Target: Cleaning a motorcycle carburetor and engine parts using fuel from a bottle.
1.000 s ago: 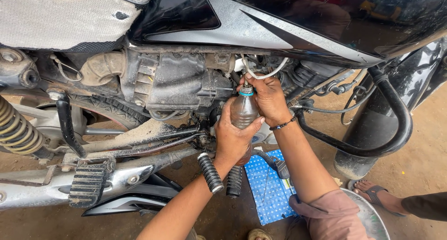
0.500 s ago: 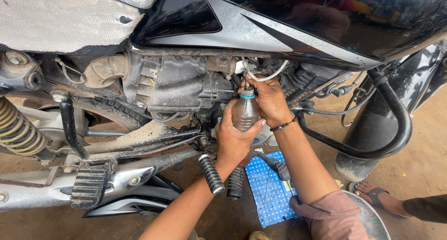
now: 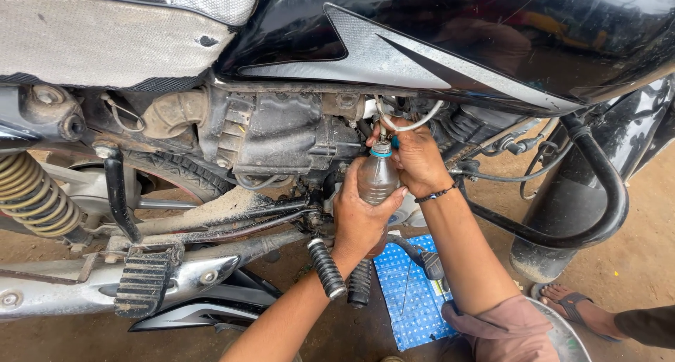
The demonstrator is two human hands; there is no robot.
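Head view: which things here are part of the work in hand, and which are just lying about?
In hand:
left hand
right hand
clear plastic bottle
thin white hose

Lying about:
blue checked cloth
round metal bowl
sandalled foot

One flat rectangular blue packet with a fine white dotted pattern [image 3: 411, 299] lies on the ground in the lower centre of the frame, beneath the motorcycle footpegs. Its right edge is partly covered by a forearm. No signs or screens are visible.

Outdoor roadside repair spot, motorcycle [image 3: 295, 123] on bare dirt ground [image 3: 633, 249], sandalled foot [image 3: 576, 306] nearby
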